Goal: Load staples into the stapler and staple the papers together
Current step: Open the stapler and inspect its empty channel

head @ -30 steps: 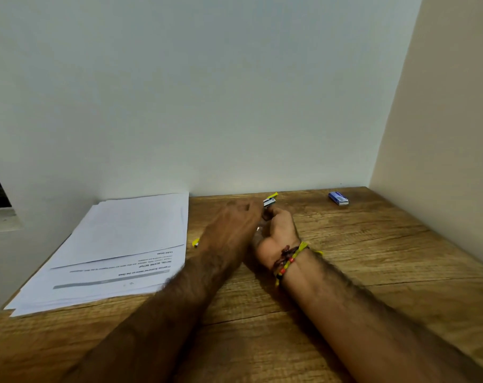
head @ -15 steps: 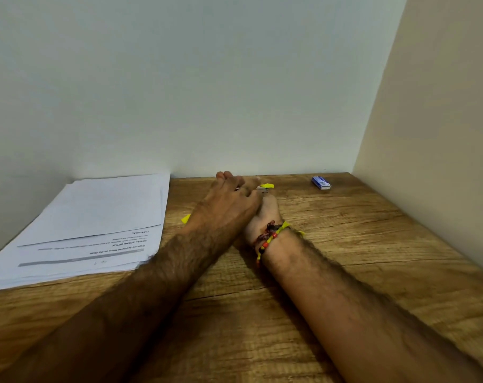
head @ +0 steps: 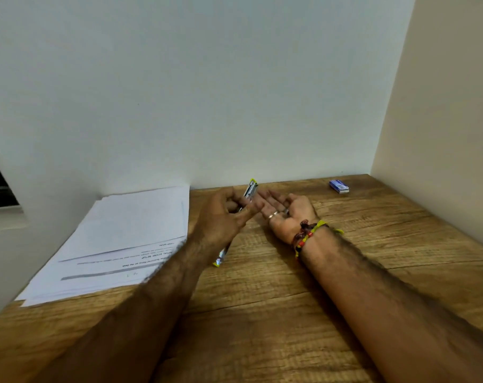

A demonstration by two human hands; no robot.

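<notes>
A small yellow and silver stapler [head: 250, 191] is swung wide open; one end sticks up past my fingers, the other yellow end [head: 219, 260] shows below my wrist. My left hand [head: 224, 217] grips it at the middle, over the wooden desk. My right hand [head: 285, 212] lies palm up just right of it, fingers spread and touching my left fingertips, with a ring on one finger and nothing clearly in it. A stack of white printed papers [head: 118, 239] lies on the desk to the left. A small blue staple box [head: 338, 186] sits at the back right.
The wooden desk [head: 262, 313] is boxed in by a white wall behind and a cream side panel [head: 442, 134] on the right. A beaded bracelet and yellow thread circle my right wrist [head: 308, 235]. A dark opening shows at the far left.
My left hand has lifted the stapler and it now stands open. My right hand has turned palm up and spread its fingers. The camera has shifted.
</notes>
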